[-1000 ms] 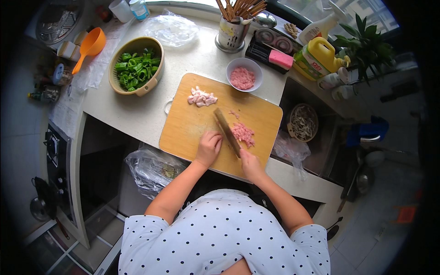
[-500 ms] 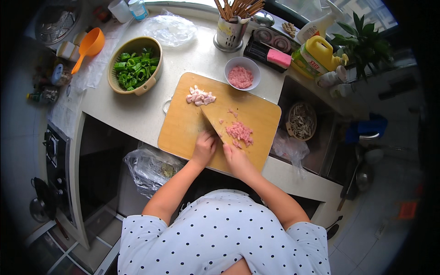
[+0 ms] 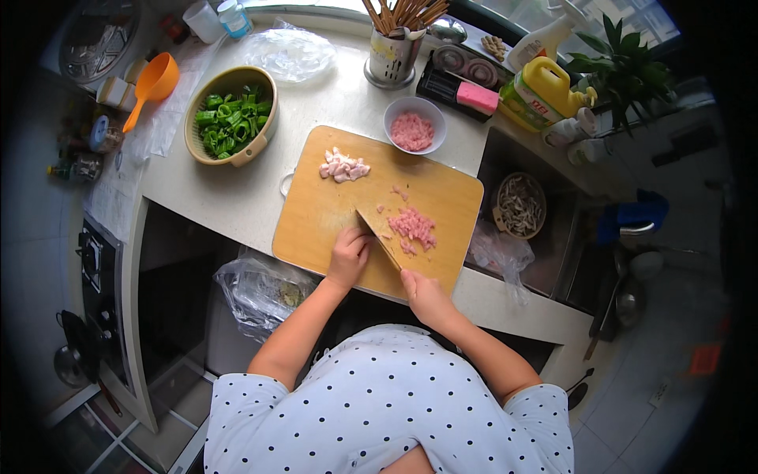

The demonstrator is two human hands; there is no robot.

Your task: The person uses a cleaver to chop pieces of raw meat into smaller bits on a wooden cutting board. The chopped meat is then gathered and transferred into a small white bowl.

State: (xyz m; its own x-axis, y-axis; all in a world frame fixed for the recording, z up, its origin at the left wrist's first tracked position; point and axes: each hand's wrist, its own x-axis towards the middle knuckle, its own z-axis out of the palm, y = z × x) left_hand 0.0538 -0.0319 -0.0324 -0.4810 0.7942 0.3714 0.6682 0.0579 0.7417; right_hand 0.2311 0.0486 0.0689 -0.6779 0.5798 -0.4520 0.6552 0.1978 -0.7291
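Note:
My right hand (image 3: 428, 299) is closed round the handle of a kitchen knife (image 3: 380, 240), its blade slanting up and left over the wooden cutting board (image 3: 312, 225). Against the blade's left side, my left hand (image 3: 349, 254) has its fingers curled together on the board; whatever they pinch is hidden. Just right of the blade lies a heap of diced pink meat (image 3: 414, 227), with a few loose bits around it. Paler meat pieces (image 3: 344, 165) sit in a pile near the board's far left corner. A white bowl (image 3: 439, 126) of chopped meat stands at the board's far edge.
A basket (image 3: 269, 130) of cut green peppers stands at left, near an orange ladle (image 3: 158, 77). Behind are a plastic bag (image 3: 294, 52) and a chopstick holder (image 3: 392, 63). At right, the sink (image 3: 493, 158) holds a strainer (image 3: 542, 207). Another bag (image 3: 249, 292) hangs below the counter.
My right hand has drawn the knife toward me and slightly right, so its tip now lies farther from the pale meat pile. The left hand has barely moved.

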